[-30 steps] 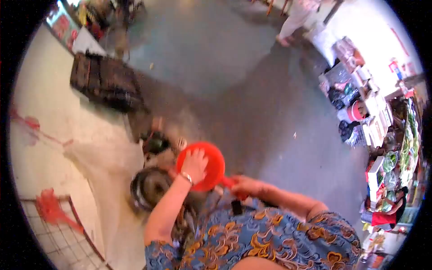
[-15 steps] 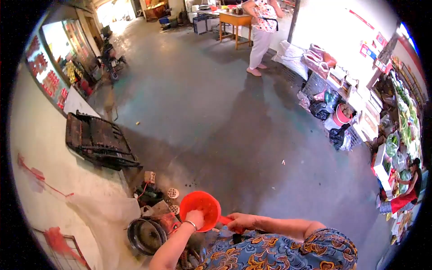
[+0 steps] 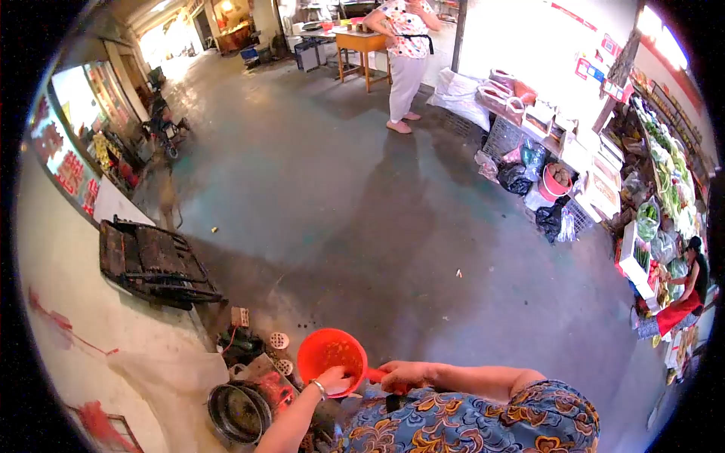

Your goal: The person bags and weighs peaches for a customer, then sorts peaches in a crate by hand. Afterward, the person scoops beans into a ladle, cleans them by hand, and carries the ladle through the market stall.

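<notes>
A red plastic dipper (image 3: 323, 349) is held in front of my body with its mouth turned up. Small yellowish bits show inside it, too small to name. My right hand (image 3: 404, 375) is wrapped round the dipper's handle. My left hand (image 3: 333, 379), with a bracelet at the wrist, reaches into the dipper by its near rim. Its fingers look drawn together, and what they hold, if anything, is hidden. Below and to the left of the dipper sits a dark round pan (image 3: 239, 414).
Round perforated briquettes (image 3: 279, 340) lie near the pan. A dark folded frame (image 3: 155, 262) leans on the left wall. Farther off, a person (image 3: 410, 64) stands beside a wooden table (image 3: 361, 42). Along the right are bags, a red bucket (image 3: 556, 180) and vegetables (image 3: 668, 166), with another person (image 3: 689, 287).
My left hand has drawn back from deep in the dipper toward its near rim, so more of the inside shows. My right hand keeps the handle. The whole view has shifted slightly.
</notes>
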Available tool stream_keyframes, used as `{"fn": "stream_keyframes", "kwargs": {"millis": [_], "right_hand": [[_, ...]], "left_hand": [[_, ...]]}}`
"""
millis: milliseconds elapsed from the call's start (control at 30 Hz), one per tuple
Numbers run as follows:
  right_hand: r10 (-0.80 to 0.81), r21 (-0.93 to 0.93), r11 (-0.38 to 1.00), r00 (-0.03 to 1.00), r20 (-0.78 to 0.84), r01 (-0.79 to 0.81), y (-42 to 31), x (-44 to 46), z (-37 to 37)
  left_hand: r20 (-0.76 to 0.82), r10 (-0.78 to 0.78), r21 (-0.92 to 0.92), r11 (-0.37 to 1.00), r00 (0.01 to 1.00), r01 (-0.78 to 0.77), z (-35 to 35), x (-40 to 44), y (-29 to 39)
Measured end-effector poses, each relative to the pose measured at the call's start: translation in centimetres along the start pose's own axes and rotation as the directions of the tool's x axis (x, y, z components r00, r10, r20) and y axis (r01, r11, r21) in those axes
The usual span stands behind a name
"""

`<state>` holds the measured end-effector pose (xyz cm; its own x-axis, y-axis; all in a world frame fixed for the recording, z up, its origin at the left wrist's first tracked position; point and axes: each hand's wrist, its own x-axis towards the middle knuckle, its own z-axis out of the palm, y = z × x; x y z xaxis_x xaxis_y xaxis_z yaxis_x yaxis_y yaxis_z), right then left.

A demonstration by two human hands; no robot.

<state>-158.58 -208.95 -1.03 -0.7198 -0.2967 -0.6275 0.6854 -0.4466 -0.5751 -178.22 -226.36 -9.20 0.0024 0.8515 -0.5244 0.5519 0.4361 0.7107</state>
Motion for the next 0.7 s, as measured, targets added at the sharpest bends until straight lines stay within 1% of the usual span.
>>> {"fn": "stream_keyframes", "kwargs": {"millis": [100, 167, 200, 267, 300, 367, 400, 467, 500, 533, 567, 600, 633, 667, 700], "right_hand": [[0.031, 0.004, 1.000, 1.000, -0.005, -0.031, 0.5, -0.1, -0.2], [0.045, -0.037, 0.998, 0.999, 0.006, -0.044, 0.3, -0.5, -0.1], [0.043, -0.037, 0.998, 0.999, 0.005, -0.043, 0.5, -0.3, -0.4], [0.078, -0.109, 0.991, 0.997, 0.018, -0.076, 1.4, 0.2, -0.9], [0.078, -0.109, 0.991, 0.997, 0.018, -0.076, 1.8, 0.3, -0.8], [0.052, -0.041, 0.998, 0.999, 0.003, -0.052, 1.7, 0.2, -0.6], [0.051, -0.045, 0.998, 0.999, 0.003, -0.051, 1.5, 0.0, -0.5], [0.019, 0.021, 1.000, 0.999, 0.038, -0.019, 0.6, -0.8, 0.2], [0.020, 0.021, 1.000, 0.999, 0.037, -0.020, 0.5, -0.9, 0.2], [0.018, 0.015, 1.000, 0.999, 0.050, -0.019, 0.6, -0.8, 0.2], [0.019, 0.009, 1.000, 0.998, 0.066, -0.020, 0.8, -0.8, 0.3], [0.023, 0.010, 1.000, 0.998, 0.066, -0.024, 1.4, -0.2, 0.1], [0.032, -0.069, 0.997, 0.998, 0.047, -0.029, 2.1, 0.7, -0.4], [0.042, -0.144, 0.989, 0.999, 0.029, -0.037, 3.0, 1.3, -0.6], [0.046, -0.143, 0.989, 0.999, 0.028, -0.041, 2.9, 1.3, -0.3]], "left_hand": [[0.044, 0.028, -0.028, 0.999, 0.999, -0.027, 0.3, 0.1, 1.0], [0.039, -0.063, -0.151, 0.986, 0.997, 0.069, 0.1, -0.4, 2.4], [0.039, -0.063, -0.150, 0.986, 0.997, 0.068, 0.3, -0.2, 2.1], [0.029, 0.003, -0.257, 0.966, 1.000, 0.004, 1.5, 0.3, 0.5], [0.028, 0.003, -0.257, 0.966, 1.000, 0.004, 2.0, 0.7, -0.5], [-0.008, 0.040, -0.319, 0.947, 0.999, -0.041, 2.3, 1.2, -1.6], [-0.012, 0.041, -0.318, 0.947, 0.999, -0.043, 2.5, 1.6, -2.1], [-0.007, -0.188, -0.454, 0.876, 0.982, 0.164, 1.7, 1.2, -0.8], [-0.007, -0.187, -0.455, 0.875, 0.982, 0.164, 1.1, 0.9, -0.2], [0.016, -0.192, -0.636, 0.755, 0.981, 0.158, 0.8, 0.5, 0.2], [0.040, -0.196, -0.788, 0.596, 0.980, 0.152, 0.9, 0.1, 0.3], [-0.063, -0.146, -0.797, 0.603, 0.987, 0.039, 1.6, 0.8, -1.2], [-0.062, -0.146, -0.798, 0.601, 0.987, 0.039, 0.7, 0.2, 0.0], [-0.061, -0.183, -0.839, 0.542, 0.981, 0.049, -0.3, -0.5, 1.3], [-0.059, -0.218, -0.875, 0.482, 0.974, 0.055, -1.0, -1.0, 2.1]]}}
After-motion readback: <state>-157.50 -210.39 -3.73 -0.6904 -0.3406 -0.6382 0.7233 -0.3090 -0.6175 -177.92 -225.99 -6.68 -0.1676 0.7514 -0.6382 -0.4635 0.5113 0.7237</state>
